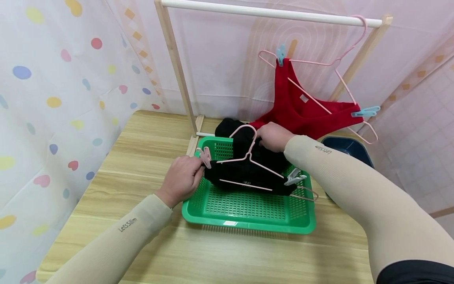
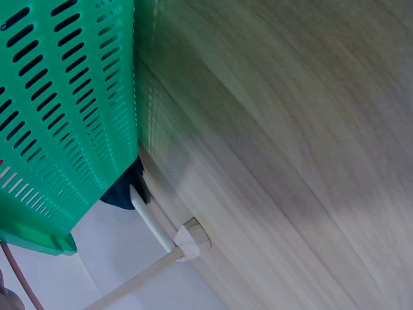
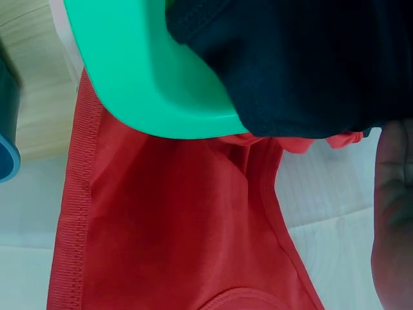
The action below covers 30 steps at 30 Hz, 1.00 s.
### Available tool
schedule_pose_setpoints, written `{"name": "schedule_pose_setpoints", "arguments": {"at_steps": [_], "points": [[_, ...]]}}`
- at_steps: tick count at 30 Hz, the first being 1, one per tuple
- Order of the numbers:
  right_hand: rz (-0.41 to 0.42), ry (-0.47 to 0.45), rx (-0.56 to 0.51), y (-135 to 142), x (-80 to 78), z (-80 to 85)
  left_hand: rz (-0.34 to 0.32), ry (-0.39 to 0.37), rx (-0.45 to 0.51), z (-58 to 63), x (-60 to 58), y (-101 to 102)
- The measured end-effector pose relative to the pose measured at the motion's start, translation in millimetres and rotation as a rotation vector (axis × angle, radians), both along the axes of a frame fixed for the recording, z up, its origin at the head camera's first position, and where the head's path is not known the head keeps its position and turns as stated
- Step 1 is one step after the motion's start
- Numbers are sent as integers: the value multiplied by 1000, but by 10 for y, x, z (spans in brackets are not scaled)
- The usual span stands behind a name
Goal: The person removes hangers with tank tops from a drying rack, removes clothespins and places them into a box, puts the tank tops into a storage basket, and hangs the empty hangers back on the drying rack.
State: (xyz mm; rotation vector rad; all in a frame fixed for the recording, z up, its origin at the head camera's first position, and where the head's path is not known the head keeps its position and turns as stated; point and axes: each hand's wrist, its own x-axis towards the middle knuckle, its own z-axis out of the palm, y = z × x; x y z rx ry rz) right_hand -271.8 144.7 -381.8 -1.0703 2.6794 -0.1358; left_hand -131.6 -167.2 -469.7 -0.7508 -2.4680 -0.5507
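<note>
A black garment (image 1: 248, 171) hangs on a pink hanger (image 1: 267, 169) over the green basket (image 1: 248, 225). One pink clothespin (image 1: 204, 157) clips its left corner, and a grey clothespin (image 1: 295, 178) clips the right. My left hand (image 1: 181, 178) grips the hanger's left end beside the pink clothespin. At the garment's far side, just behind the hanger hook, my right hand (image 1: 274, 137) holds the black cloth; its fingertips are largely hidden. In the right wrist view the black cloth (image 3: 310, 71) drapes over the basket rim, with my right hand (image 3: 395, 219) at its edge.
Behind the basket stands a rack with a white bar (image 1: 273, 12) and wooden posts. A red tank top (image 1: 298, 114) hangs there from another pink hanger (image 1: 315, 63), held by blue clothespins (image 1: 367, 112). A dark blue bin (image 1: 349, 148) stands right of the basket on the wooden table (image 1: 134, 165).
</note>
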Motion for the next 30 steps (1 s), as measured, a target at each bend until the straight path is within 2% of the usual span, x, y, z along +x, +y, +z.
{"name": "schedule_pose_setpoints", "arguments": {"at_steps": [11, 18, 30], "points": [[-65, -2, -115, 54, 85, 83, 17, -18, 7, 15, 18, 3], [-27, 15, -160, 136, 194, 156, 21, -33, 6, 7, 18, 2], [-24, -46, -173, 279, 398, 222, 23, -21, 0, 10, 11, 5]]}}
